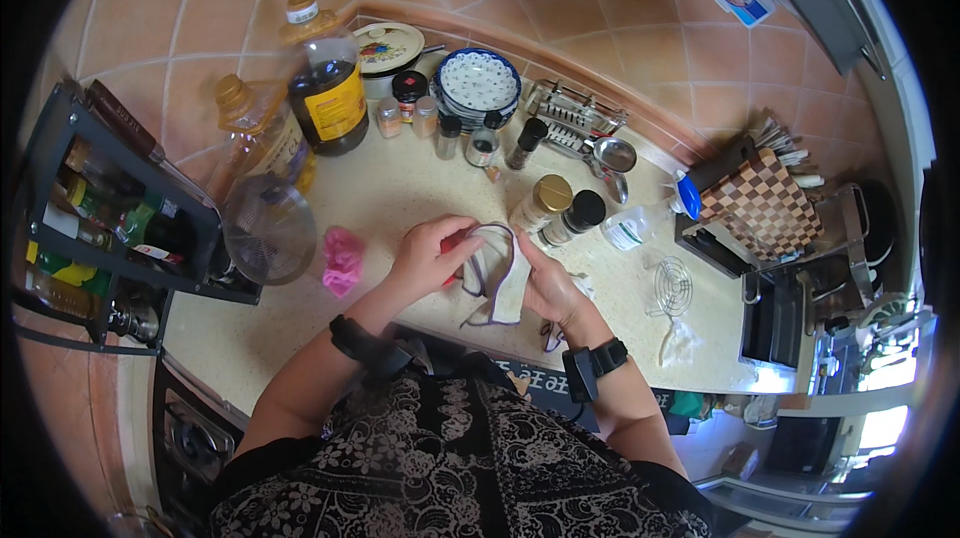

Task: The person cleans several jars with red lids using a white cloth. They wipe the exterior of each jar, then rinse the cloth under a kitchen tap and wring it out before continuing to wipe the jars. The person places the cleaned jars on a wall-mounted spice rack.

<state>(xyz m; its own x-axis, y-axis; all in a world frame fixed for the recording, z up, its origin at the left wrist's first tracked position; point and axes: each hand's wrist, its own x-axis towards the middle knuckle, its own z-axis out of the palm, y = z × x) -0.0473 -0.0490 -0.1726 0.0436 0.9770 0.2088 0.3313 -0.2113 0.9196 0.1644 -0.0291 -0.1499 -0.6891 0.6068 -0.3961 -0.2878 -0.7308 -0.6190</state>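
A pale cloth with purple edging [504,279] is bunched between my two hands above the counter's front part. My left hand [431,257] grips it from the left, its thumb on top, and a small red thing [450,245] shows beside these fingers; what it is I cannot tell. From the right, my right hand [551,287] holds the same cloth, which partly hides its fingers. Just behind my hands stand a gold-lidded jar [550,197] and a black-lidded jar [581,212]. A crumpled pink cloth [343,260] lies to the left of my left hand.
Large oil bottles [328,99], stacked patterned bowls [478,80] and small seasoning jars [448,137] line the back. A mesh strainer [270,230] and a bottle rack [127,223] are left. A spray bottle [634,227], wire rack [673,287] and checkered cutting board [765,204] stand right.
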